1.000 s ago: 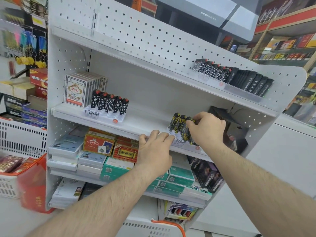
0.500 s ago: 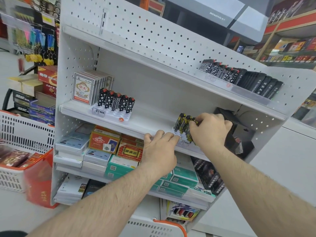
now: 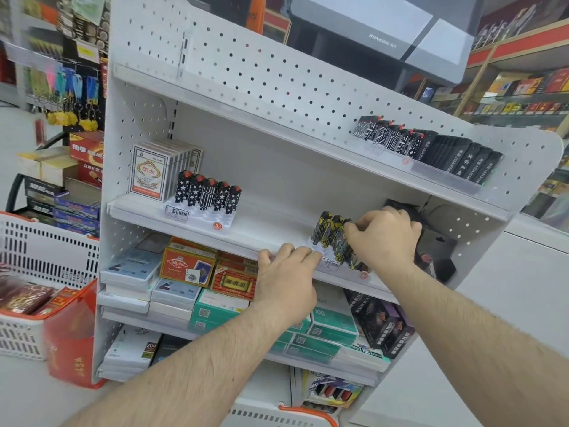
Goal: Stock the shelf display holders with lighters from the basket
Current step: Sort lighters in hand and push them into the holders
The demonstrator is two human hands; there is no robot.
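Black-and-yellow lighters (image 3: 328, 232) stand in a clear display holder (image 3: 331, 263) at the right of the middle shelf (image 3: 271, 229). My right hand (image 3: 383, 238) curls over the rightmost of them and pinches one. My left hand (image 3: 286, 278) rests on the shelf's front edge, its fingertips touching the holder's left end. A second holder (image 3: 203, 215) on the same shelf carries a row of black star-patterned lighters (image 3: 206, 192). More black lighters (image 3: 428, 152) line the top shelf. A white basket rim with an orange handle (image 3: 295, 411) shows at the bottom.
Card packs (image 3: 154, 171) stand left of the star lighters. Boxes and cartons (image 3: 215, 291) fill the lower shelves. A white basket with red packets (image 3: 34, 303) sits on the left. A black pouch (image 3: 431, 248) lies behind my right hand.
Both hands stay at the holder with the black-and-yellow lighters. The view has shifted slightly, so the shelf sits a little further right in frame.
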